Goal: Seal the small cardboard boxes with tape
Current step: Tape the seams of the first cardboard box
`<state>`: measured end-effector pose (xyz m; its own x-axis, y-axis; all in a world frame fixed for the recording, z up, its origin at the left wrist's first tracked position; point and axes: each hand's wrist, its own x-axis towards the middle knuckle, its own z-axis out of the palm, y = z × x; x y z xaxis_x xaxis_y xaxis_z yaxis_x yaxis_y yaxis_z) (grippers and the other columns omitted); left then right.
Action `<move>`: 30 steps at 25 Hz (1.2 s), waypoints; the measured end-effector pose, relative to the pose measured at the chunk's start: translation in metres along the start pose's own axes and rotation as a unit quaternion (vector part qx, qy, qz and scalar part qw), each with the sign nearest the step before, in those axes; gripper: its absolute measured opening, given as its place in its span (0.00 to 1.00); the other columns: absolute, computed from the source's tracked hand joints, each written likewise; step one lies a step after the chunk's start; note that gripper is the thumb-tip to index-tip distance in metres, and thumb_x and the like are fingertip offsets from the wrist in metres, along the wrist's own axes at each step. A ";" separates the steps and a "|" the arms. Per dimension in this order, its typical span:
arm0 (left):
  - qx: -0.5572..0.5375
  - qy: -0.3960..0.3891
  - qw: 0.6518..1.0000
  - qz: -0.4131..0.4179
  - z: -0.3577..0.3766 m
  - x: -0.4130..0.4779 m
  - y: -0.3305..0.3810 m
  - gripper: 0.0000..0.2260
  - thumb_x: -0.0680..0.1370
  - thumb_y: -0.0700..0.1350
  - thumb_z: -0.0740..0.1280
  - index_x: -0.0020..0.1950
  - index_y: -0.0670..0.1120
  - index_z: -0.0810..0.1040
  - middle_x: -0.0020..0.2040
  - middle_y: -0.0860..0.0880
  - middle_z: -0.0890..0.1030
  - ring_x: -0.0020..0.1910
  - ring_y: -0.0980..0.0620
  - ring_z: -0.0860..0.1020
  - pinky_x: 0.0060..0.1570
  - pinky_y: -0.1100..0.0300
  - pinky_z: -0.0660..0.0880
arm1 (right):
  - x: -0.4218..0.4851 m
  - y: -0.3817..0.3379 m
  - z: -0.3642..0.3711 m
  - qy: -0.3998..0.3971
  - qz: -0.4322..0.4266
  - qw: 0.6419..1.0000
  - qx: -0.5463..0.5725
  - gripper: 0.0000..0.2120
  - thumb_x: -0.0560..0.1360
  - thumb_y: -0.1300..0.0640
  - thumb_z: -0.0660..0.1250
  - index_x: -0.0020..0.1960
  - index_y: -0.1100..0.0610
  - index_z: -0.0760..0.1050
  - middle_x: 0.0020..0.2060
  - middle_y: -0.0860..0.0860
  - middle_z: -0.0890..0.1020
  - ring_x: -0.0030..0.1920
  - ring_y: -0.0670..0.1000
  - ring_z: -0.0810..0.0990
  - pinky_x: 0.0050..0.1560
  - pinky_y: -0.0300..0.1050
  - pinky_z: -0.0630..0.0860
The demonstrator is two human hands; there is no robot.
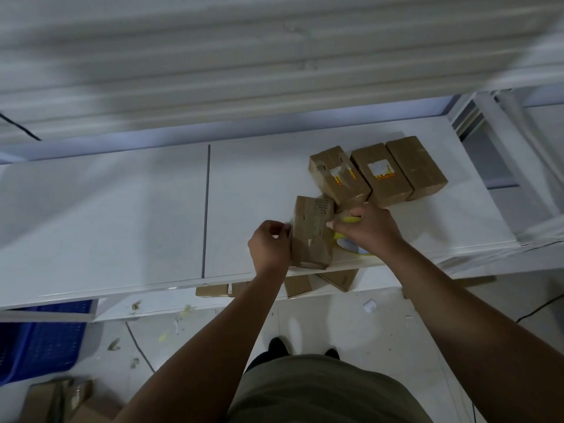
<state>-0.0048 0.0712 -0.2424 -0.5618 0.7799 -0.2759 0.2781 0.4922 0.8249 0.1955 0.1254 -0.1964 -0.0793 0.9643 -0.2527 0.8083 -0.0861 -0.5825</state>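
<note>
The box (311,232) stands just right of frame centre on the table (122,209), long axis running away from you, between your left hand (270,244) pinching its left edge and your right hand (370,228) gripping the yellow tape roll (351,239) against its right side.

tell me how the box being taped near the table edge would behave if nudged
The box looks stiff: its cardboard faces are flat with crisp edges. It would probably slide rather than roll on the smooth white table. It sits close to the front edge, so a push toward the person could send it off, though the left hand braces it.
</note>
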 end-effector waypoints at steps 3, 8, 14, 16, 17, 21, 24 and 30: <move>-0.013 -0.053 0.998 -0.003 0.003 -0.006 -0.002 0.20 0.86 0.60 0.59 0.53 0.50 0.86 0.44 0.56 0.83 0.48 0.52 0.83 0.47 0.59 0.76 | 0.001 0.005 0.003 0.010 -0.003 1.000 0.013 0.26 0.69 0.36 0.76 0.26 0.49 0.68 0.26 0.45 0.72 0.35 0.50 0.77 0.35 0.44 0.66; -0.048 -0.155 0.983 -0.091 0.000 -0.003 0.014 0.17 0.79 0.64 0.69 0.47 0.51 0.82 0.43 0.53 0.85 0.46 0.51 0.84 0.44 0.56 0.82 | 0.004 0.005 0.007 0.008 -0.044 0.999 0.024 0.26 0.69 0.34 0.76 0.29 0.54 0.74 0.26 0.46 0.75 0.32 0.46 0.78 0.34 0.43 0.69; -0.141 -0.101 0.982 -0.078 -0.019 -0.003 0.008 0.26 0.79 0.63 0.72 0.67 0.44 0.80 0.58 0.47 0.85 0.55 0.48 0.85 0.55 0.53 0.83 | 0.002 0.006 -0.002 -0.099 -0.103 0.976 0.167 0.20 0.79 0.41 0.70 0.33 0.47 0.71 0.31 0.42 0.72 0.35 0.43 0.73 0.41 0.44 0.67; -0.196 -0.072 0.974 -0.094 -0.034 0.003 0.002 0.22 0.80 0.61 0.71 0.59 0.43 0.85 0.52 0.46 0.88 0.51 0.49 0.85 0.50 0.56 0.83 | 0.002 0.004 -0.007 -0.128 -0.074 0.961 0.233 0.04 0.82 0.52 0.69 0.50 0.48 0.82 0.48 0.50 0.82 0.52 0.50 0.79 0.54 0.48 0.72; -0.202 -0.059 0.973 -0.091 -0.042 0.005 -0.001 0.21 0.80 0.61 0.71 0.56 0.43 0.87 0.49 0.47 0.88 0.49 0.49 0.86 0.47 0.58 0.82 | 0.004 0.003 -0.009 -0.123 -0.073 0.961 0.237 0.07 0.83 0.55 0.68 0.58 0.54 0.82 0.55 0.56 0.83 0.59 0.54 0.80 0.59 0.51 0.74; -0.188 -0.024 0.979 -0.077 -0.062 0.000 -0.017 0.18 0.78 0.62 0.73 0.49 0.48 0.89 0.41 0.53 0.88 0.43 0.54 0.85 0.41 0.64 0.80 | 0.016 -0.013 -0.005 -0.140 -0.098 0.978 0.119 0.19 0.82 0.43 0.68 0.65 0.55 0.81 0.61 0.53 0.83 0.65 0.56 0.79 0.60 0.49 0.73; -0.245 0.017 0.963 -0.113 -0.080 0.002 -0.018 0.18 0.77 0.61 0.75 0.46 0.46 0.88 0.42 0.49 0.88 0.46 0.48 0.86 0.51 0.54 0.84 | 0.026 -0.019 0.004 -0.126 -0.091 0.988 -0.017 0.26 0.79 0.36 0.67 0.64 0.57 0.82 0.62 0.56 0.84 0.63 0.59 0.81 0.55 0.46 0.72; -0.223 -0.012 0.972 -0.069 -0.119 0.028 -0.006 0.16 0.80 0.60 0.72 0.47 0.48 0.87 0.45 0.49 0.89 0.45 0.49 0.87 0.42 0.59 0.83 | 0.029 -0.034 0.018 -0.067 -0.095 0.991 -0.071 0.29 0.74 0.28 0.68 0.55 0.54 0.81 0.51 0.52 0.84 0.52 0.56 0.81 0.48 0.49 0.74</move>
<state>-0.1150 0.0446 -0.1962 -0.5505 0.7295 -0.4060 -0.1672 0.3801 0.9097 0.1550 0.1520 -0.1977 -0.3070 0.9170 -0.2547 0.8441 0.1387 -0.5179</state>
